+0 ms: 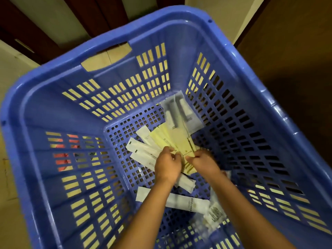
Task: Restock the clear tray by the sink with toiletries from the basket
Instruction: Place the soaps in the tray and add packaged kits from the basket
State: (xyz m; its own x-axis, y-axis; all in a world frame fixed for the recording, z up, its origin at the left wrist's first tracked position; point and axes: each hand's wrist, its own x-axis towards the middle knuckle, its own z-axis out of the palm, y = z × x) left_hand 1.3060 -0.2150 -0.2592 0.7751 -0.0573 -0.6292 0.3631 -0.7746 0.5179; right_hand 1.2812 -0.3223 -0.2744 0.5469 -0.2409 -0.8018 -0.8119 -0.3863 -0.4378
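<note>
A pale tiled floor (pixel 9 177) is seen at the left. Dark wooden panels (pixel 100 13) are set along the far side, with pale wall strips (pixel 45 13) between them. A dark brown surface (pixel 296 51) is seen at the far right. Something red (pixel 61 156), too hidden to be identified, is glimpsed low at the left.

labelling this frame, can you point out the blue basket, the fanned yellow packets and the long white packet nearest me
blue basket (pixel 53 112): head view, bare left inner wall
yellow packets (pixel 167 139): head view, middle of the fan
long white packet (pixel 186 202): head view, printed end right of the forearm
</note>
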